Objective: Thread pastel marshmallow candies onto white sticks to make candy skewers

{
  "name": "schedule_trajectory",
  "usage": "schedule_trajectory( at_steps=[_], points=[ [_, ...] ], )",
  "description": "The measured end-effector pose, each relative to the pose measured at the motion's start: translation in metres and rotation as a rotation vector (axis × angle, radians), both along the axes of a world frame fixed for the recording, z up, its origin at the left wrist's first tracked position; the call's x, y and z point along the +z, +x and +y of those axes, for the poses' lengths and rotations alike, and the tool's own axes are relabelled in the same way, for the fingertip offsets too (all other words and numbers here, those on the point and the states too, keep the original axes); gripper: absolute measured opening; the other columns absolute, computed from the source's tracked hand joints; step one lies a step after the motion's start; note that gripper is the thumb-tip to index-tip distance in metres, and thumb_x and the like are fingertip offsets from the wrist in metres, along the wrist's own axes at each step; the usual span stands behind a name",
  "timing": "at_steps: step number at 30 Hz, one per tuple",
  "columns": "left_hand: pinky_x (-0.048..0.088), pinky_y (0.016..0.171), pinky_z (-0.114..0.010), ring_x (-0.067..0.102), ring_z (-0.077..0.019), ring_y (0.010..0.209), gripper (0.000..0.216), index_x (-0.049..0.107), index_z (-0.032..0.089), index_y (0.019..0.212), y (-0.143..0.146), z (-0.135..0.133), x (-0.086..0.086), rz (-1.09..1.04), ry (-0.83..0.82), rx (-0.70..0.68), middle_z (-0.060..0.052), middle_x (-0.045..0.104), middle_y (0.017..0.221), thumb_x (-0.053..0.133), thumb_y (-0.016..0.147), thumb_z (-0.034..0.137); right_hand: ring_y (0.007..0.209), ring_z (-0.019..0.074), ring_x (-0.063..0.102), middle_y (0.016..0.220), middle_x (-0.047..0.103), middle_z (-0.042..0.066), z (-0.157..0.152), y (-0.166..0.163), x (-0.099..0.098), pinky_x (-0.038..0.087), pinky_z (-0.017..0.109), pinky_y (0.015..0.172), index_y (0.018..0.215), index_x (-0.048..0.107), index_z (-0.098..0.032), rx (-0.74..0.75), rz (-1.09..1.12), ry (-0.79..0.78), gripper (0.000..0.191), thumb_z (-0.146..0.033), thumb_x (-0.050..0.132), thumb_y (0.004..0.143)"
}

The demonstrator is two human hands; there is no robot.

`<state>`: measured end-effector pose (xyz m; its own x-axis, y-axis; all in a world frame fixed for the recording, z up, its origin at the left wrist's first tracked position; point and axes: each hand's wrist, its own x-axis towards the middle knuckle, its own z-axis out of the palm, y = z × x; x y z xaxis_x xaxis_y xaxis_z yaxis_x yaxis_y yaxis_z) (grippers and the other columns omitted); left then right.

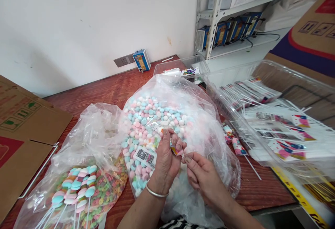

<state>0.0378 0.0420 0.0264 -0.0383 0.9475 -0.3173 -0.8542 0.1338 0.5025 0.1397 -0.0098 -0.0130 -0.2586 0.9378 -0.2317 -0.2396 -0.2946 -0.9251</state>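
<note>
I have the small printed wrapper (178, 151) just below the centre of my frame, over the big bag of marshmallows (142, 112). Its long axis appears to slant: a speckled end (155, 127) pokes out toward the upper left, and the gathered end points to the lower right. Fingers cover the middle, so I can't tell whether it is one straight piece.

My left hand (167, 159) is curled closed around it, thumb extended up the frame. My right hand (200, 173) pinches the lower-right end between thumb and fingertip.

The bag's loose plastic lies beneath both hands. A flat label packet (145, 156) rests on it, just beside my left hand. On the right, the clear tray's wall (251, 142) runs diagonally, leaving a narrow strip of the table (258, 194) beside the bag; a wrapped candy stick (238, 147) takes up part of it, stick toward the lower right. The table's near edge cuts across the lower right. At lower left, marshmallow skewers (74, 187) lie with sticks toward the bottom edge. My widest stretch of wood is upper left, between the wall (99, 23) and the bags.
</note>
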Motion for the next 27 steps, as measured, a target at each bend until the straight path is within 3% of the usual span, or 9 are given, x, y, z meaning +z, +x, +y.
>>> schedule_trajectory(
  at_steps=[2, 4, 8, 11, 14, 18, 22, 25, 27],
  points=[
    [0.045, 0.054, -0.017, 0.035, -0.0037, 0.044, 0.024, 0.058, 0.017, 0.088, -0.001, -0.001, -0.003, -0.023, 0.015, -0.035, 0.009, 0.035, 0.057, 0.062, 0.089, 0.041, 0.031, 0.0025, 0.016, 0.046, 0.033, -0.014, 0.002, -0.001, 0.006, 0.018, 0.019, 0.035, 0.085, 0.058, -0.019, 0.045, 0.280, -0.269, 0.032, -0.050, 0.060, 0.087],
    [0.048, 0.059, -0.019, 0.037, -0.0038, 0.045, 0.024, 0.058, 0.017, 0.088, -0.003, -0.001, -0.004, -0.049, 0.002, -0.047, 0.008, 0.038, 0.059, 0.062, 0.088, 0.041, 0.031, 0.0005, 0.014, 0.046, 0.033, -0.014, 0.004, 0.000, 0.010, 0.017, 0.017, 0.035, 0.085, 0.058, -0.018, 0.066, 0.424, -0.378, 0.032, -0.049, 0.066, 0.083],
    [0.052, 0.069, -0.025, 0.048, -0.0067, 0.054, 0.027, 0.061, 0.017, 0.091, -0.013, 0.003, -0.003, -0.082, 0.007, -0.060, 0.005, 0.047, 0.066, 0.062, 0.087, 0.043, 0.032, 0.0007, 0.012, 0.046, 0.030, -0.015, -0.001, 0.004, 0.012, 0.018, 0.017, 0.036, 0.085, 0.060, -0.017, 0.154, 0.520, -0.431, 0.031, -0.048, 0.064, 0.085],
    [0.054, 0.072, -0.030, 0.055, -0.0102, 0.062, 0.032, 0.063, 0.016, 0.094, -0.024, 0.009, 0.000, -0.047, 0.025, -0.039, 0.002, 0.053, 0.072, 0.065, 0.084, 0.047, 0.033, 0.0018, 0.012, 0.048, 0.029, -0.014, -0.010, 0.005, 0.007, 0.017, 0.018, 0.035, 0.088, 0.061, -0.018, 0.207, 0.478, -0.383, 0.032, -0.050, 0.061, 0.087],
    [0.053, 0.065, -0.024, 0.054, -0.0070, 0.058, 0.024, 0.063, 0.016, 0.098, -0.036, 0.017, 0.001, -0.005, -0.004, 0.032, 0.003, 0.053, 0.073, 0.068, 0.084, 0.035, 0.035, 0.0048, 0.019, 0.048, 0.030, -0.012, -0.018, 0.005, -0.002, 0.019, 0.019, 0.036, 0.091, 0.062, -0.018, 0.189, 0.197, -0.162, 0.036, -0.054, 0.053, 0.091],
    [0.039, 0.045, -0.013, 0.038, 0.0004, 0.042, 0.005, 0.059, 0.014, 0.087, -0.036, 0.019, -0.001, -0.067, -0.085, 0.054, 0.008, 0.042, 0.063, 0.063, 0.088, 0.017, 0.056, 0.0127, 0.055, 0.065, 0.057, -0.001, -0.022, 0.003, -0.007, 0.039, 0.023, 0.053, 0.096, 0.064, -0.017, 0.101, -0.419, 0.438, 0.029, -0.035, 0.041, 0.099],
    [0.030, 0.037, -0.010, 0.033, 0.0015, 0.038, 0.010, 0.057, 0.013, 0.084, -0.015, 0.009, -0.006, -0.139, -0.149, -0.015, 0.009, 0.038, 0.059, 0.061, 0.090, 0.019, 0.052, 0.0150, 0.057, 0.061, 0.061, 0.001, -0.018, 0.001, -0.009, 0.037, 0.025, 0.052, 0.093, 0.063, -0.015, -0.089, -0.839, 0.871, 0.029, -0.023, 0.036, 0.100],
    [0.043, 0.047, -0.014, 0.043, -0.0009, 0.043, 0.018, 0.060, 0.013, 0.092, -0.004, 0.003, -0.009, -0.061, -0.163, -0.008, 0.006, 0.047, 0.064, 0.067, 0.086, 0.028, 0.050, 0.0152, 0.055, 0.061, 0.063, 0.003, -0.013, 0.003, -0.013, 0.036, 0.026, 0.053, 0.092, 0.065, -0.014, -0.174, -0.947, 0.985, 0.027, -0.021, 0.040, 0.098],
    [0.054, 0.063, -0.022, 0.054, -0.0050, 0.055, 0.020, 0.061, 0.013, 0.093, -0.005, 0.003, -0.011, -0.018, -0.170, 0.022, 0.003, 0.053, 0.071, 0.069, 0.084, 0.030, 0.057, 0.0163, 0.058, 0.069, 0.066, 0.005, -0.011, 0.006, -0.014, 0.039, 0.027, 0.057, 0.099, 0.066, -0.014, -0.172, -0.846, 0.882, 0.024, -0.023, 0.044, 0.097]
  ],
)
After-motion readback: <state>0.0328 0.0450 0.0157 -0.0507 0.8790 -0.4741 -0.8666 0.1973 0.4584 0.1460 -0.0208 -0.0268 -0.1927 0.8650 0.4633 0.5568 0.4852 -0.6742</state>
